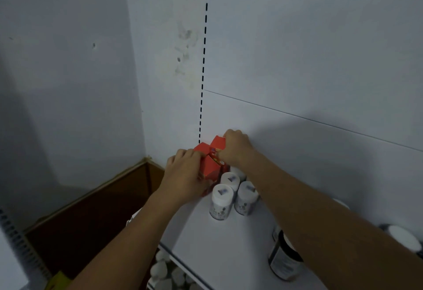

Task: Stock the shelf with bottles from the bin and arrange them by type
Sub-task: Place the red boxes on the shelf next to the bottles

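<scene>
Both hands grip red cartons at the far left corner of the shelf.
The red cartons (209, 168) are small, upright, plain-sided boxes with a printed patch on one face, packed touching each other against the back panel. The left hand (185, 171) has its grip curled round the nearest carton. The right hand (235, 150) seems, through the blur, to pinch the farthest one. Just right of the cartons stand white-capped bottles (222, 200) in a tight cluster, and a dark jar (285, 260) stands nearer, well apart. The shelf (217, 246) is white, with a slotted upright (203, 60) behind it. A brown cardboard bin (91, 209) sits low on the left against a pale, smudged wall (68, 60).
</scene>
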